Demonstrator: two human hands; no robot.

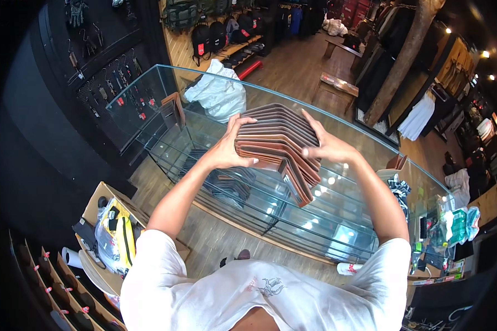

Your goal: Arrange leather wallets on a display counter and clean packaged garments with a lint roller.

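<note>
A nested row of half-open bifold wallets (pixel 277 131), dark brown at the back and reddish brown in front, stands over the glass top. My left hand (pixel 227 145) holds the row's left side, thumb at the front and fingers reaching over the rear wallets. On the opposite side my right hand (pixel 330 142) presses the row, its thumb across the wallets' edges. One more brown wallet (pixel 173 109) stands on edge at the left part of the glass display case (pixel 339 194). Another brown wallet (pixel 396 162) stands at the right.
A white plastic bag (pixel 217 91) lies beyond the case's left part. Wrapped goods (pixel 459 225) crowd the right end. At my left stands a cardboard box (pixel 101 194) with bagged items. Wooden benches (pixel 337 85) and a tree trunk (pixel 401 62) stand farther off.
</note>
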